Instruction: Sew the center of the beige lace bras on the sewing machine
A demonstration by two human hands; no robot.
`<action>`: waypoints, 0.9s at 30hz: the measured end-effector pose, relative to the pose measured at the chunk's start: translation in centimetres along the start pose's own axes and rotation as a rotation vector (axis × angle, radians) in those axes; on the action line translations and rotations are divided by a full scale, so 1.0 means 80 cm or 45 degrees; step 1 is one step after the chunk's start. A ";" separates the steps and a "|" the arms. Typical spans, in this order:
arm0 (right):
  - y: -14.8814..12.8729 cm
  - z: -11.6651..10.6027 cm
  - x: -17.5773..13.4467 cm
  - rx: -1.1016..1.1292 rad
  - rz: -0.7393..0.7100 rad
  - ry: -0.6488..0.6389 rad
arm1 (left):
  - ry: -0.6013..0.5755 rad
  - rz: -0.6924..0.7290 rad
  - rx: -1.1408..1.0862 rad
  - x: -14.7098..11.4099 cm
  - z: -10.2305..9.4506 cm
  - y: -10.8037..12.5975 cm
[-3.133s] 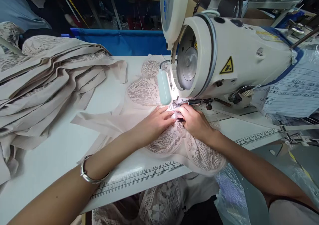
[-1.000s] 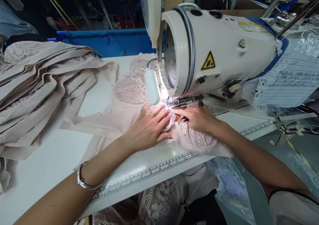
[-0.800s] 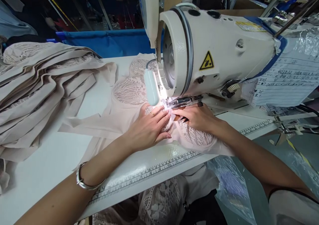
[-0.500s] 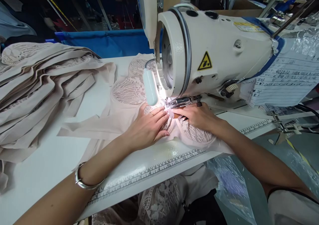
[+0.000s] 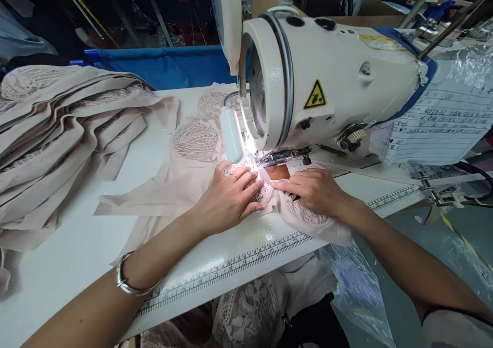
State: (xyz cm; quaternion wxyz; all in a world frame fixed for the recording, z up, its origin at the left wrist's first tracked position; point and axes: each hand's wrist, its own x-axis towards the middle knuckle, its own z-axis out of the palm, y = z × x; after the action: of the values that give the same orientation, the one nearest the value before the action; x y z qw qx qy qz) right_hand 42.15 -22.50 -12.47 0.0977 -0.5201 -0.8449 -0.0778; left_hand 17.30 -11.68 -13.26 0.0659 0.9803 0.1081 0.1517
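A pale pink lace bra (image 5: 195, 141) lies across the sewing machine's bed, part of it under the lit presser foot (image 5: 265, 160). My left hand (image 5: 231, 199) rests flat on the lace left of the foot, fingers stretched and pressing the cloth. Right of the foot, my right hand (image 5: 318, 191) grips the bra's edge, index finger extended and the others curled. Dark pointed tips (image 5: 296, 197) poke out below its fingers; what tool they belong to is mostly hidden. The white sewing machine (image 5: 339, 75) stands over both hands, and its needle is lost in the glare.
A pile of similar beige pieces (image 5: 73, 127) lies on the left of the table. A lamp (image 5: 231, 137) hangs beside the needle area. A printed ruler (image 5: 231, 268) follows the front edge. More lace cloth (image 5: 250, 307) lies below. A handwritten sheet (image 5: 442, 111) hangs at right.
My right hand has shifted slightly right and toward me, away from the presser foot, uncovering a brown patch on the bed. The bra's loose strap at left has slid a little right.
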 end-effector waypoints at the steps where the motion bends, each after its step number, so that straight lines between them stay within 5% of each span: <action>1: 0.001 0.001 0.002 -0.001 0.002 0.004 | 0.004 0.000 0.011 0.000 0.000 0.000; 12: 0.002 -0.005 0.034 0.197 0.298 -0.189 | -0.045 -0.061 0.086 0.002 -0.002 -0.005; 22: 0.016 0.015 0.040 0.296 0.278 -0.194 | -0.049 -0.211 0.062 0.002 0.006 0.003; 25: 0.020 0.009 0.031 0.232 0.367 -0.160 | 0.017 -0.419 -0.104 0.006 0.000 -0.012; 27: 0.020 0.002 0.020 0.086 0.514 -0.003 | 0.226 -0.720 -0.166 0.014 -0.008 -0.042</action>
State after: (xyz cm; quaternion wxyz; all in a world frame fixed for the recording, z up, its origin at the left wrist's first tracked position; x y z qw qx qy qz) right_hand 42.87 -20.33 -12.17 0.1276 -0.6755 -0.7257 -0.0277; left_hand 17.50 -8.10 -12.89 0.1587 0.8880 0.3719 0.2190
